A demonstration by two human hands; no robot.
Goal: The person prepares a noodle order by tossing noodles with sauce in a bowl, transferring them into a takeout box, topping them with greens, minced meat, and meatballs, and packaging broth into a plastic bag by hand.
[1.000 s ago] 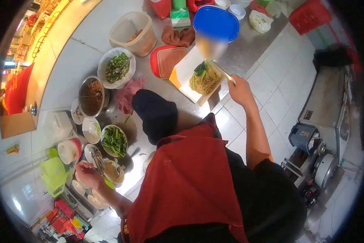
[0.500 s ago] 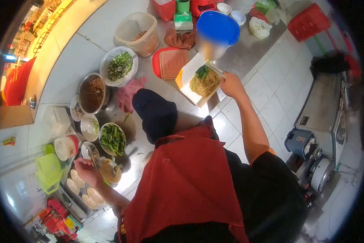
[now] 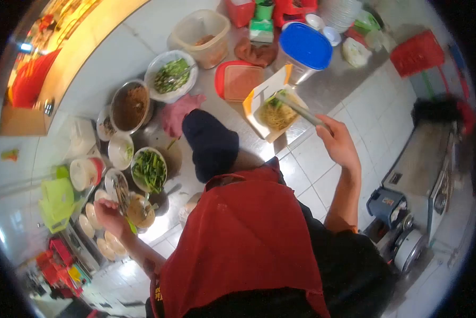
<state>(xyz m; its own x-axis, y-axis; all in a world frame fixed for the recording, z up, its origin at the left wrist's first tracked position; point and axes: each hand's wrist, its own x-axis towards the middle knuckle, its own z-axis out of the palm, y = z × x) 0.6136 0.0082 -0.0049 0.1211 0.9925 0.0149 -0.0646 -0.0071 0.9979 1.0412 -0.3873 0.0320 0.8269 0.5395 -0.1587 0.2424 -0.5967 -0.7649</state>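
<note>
My right hand point(image 3: 339, 142) is closed around a long grey-green utensil that looks like chopsticks point(image 3: 304, 112). Its far end reaches into a paper takeaway box point(image 3: 256, 124), where noodles point(image 3: 276, 116) lie with some green leaves. The box stands with its flap up near the counter's edge. On the other side, my left hand point(image 3: 110, 216) hovers, fingers loosely curled and apart, with nothing visible in it. It is beside a bowl of spoons or similar utensils point(image 3: 120, 192) and a bowl of brownish sauce point(image 3: 140, 211).
Along the wall are a bowl of leafy greens point(image 3: 149, 168), a metal bowl of brown minced food point(image 3: 132, 106), chopped greens point(image 3: 171, 77) and a plastic tub point(image 3: 198, 40). A blue-lidded container point(image 3: 305, 46) stands behind the box. A dark cap point(image 3: 211, 148) is below me.
My right hand has moved right and down, away from the box, and more of the utensil shows. My left hand stays near the bowls. The whole view has shifted slightly.
</note>
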